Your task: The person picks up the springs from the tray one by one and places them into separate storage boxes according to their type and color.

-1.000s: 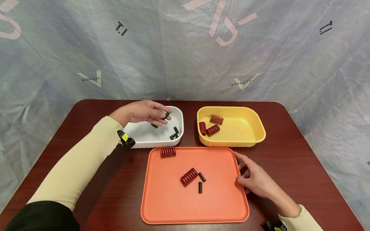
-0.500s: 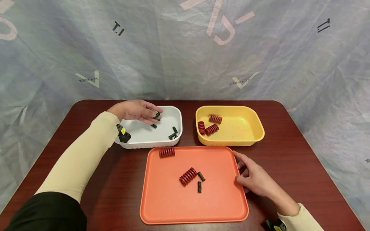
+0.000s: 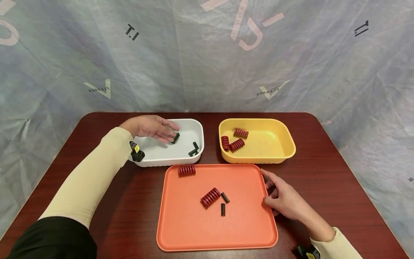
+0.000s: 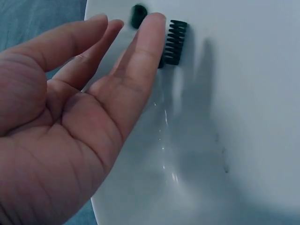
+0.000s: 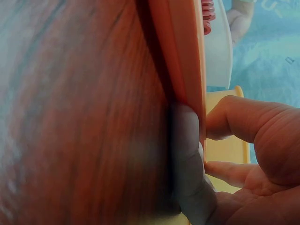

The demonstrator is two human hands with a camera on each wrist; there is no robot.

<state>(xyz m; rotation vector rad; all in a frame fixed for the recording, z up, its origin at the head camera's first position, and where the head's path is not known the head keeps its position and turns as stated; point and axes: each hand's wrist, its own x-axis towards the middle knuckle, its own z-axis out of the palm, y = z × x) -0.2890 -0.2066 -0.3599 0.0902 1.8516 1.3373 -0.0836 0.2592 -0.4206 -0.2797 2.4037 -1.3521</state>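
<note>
My left hand is over the white bin, its fingers extended and thumb apart. Just past its fingertips are small dark green springs. In the left wrist view one green spring lies on the bin floor, and another looks blurred behind the fingers; nothing is pinched between them. My right hand grips the right edge of the orange tray, with the thumb and fingers on opposite sides of the rim. On the tray lie a large red spring, another red spring and two small green springs.
Right of the white bin stands a yellow bin holding three red springs. Several more green springs lie in the white bin's right front corner. Everything stands on a dark red wooden table before a grey curtain.
My left hand has moved left within the white bin and lowered slightly. The green springs by its fingers have left the hand. My right hand still holds the tray's edge.
</note>
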